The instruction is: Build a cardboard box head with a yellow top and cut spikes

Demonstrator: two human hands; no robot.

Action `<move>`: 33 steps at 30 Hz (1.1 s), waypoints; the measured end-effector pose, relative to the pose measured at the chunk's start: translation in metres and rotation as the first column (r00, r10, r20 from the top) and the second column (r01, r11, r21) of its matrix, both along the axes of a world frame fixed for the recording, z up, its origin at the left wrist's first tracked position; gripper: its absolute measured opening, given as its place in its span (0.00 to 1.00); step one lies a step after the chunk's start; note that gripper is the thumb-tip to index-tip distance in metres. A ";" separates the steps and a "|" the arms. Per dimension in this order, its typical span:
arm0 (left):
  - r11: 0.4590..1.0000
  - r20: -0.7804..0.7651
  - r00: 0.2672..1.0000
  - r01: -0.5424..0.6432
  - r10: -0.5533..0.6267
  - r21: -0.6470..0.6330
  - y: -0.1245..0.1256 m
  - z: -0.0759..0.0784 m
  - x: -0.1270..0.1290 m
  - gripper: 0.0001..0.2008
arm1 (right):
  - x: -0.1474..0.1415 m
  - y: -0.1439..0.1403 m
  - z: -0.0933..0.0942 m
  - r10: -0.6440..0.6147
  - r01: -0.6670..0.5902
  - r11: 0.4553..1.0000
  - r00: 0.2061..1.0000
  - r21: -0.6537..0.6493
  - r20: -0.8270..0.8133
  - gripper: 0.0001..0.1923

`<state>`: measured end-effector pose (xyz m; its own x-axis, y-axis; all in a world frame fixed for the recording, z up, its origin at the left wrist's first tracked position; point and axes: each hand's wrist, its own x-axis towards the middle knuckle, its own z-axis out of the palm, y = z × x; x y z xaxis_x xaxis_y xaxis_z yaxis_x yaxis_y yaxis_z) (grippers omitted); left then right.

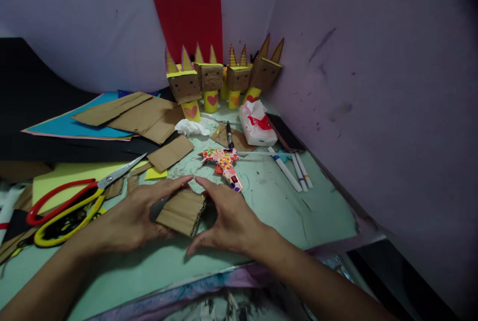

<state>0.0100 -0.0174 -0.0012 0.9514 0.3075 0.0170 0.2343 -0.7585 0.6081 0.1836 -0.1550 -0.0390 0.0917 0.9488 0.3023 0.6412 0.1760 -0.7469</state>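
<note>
Centrally, between left grip [139, 211] and right grip [233, 216], corrugated cardboard piece [180, 210]

dim, cool light | soft shadows on table [298, 216] | upper-right corner blackened

Counter [276, 216], one. Small cardboard box [182, 211], one. Cardboard figures [184, 87] in clear view, four; pointed ears [185, 59] on these, two apiece, eight in all; hearts [190, 111], one per figure, four in all. Glue gun [225, 160], one. Glue stick [257, 153], one. White markers [286, 171], three. Black pen [229, 135], one. Scissors [107, 181], one pair. Tissue pack [257, 127], one. Crumpled tissue [192, 127], one. Red sheet [194, 25], one. Loose cardboard pieces [171, 154], at least four; overlap prevents an exact count.
</note>
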 end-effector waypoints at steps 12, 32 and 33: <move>0.722 0.104 0.991 0.010 0.086 -0.691 0.005 -0.001 0.001 0.46 | 0.009 -0.010 0.011 0.016 0.012 0.998 0.905 0.062 -0.425 0.50; 0.440 0.240 0.939 0.112 0.245 -0.891 0.006 -0.011 -0.002 0.38 | 0.013 0.031 0.019 0.212 -0.366 0.930 0.609 -0.034 -0.765 0.55; 0.428 0.233 0.951 0.127 0.204 -0.895 0.006 -0.011 0.000 0.37 | 0.011 0.030 0.018 0.215 -0.357 0.934 0.631 -0.033 -0.746 0.54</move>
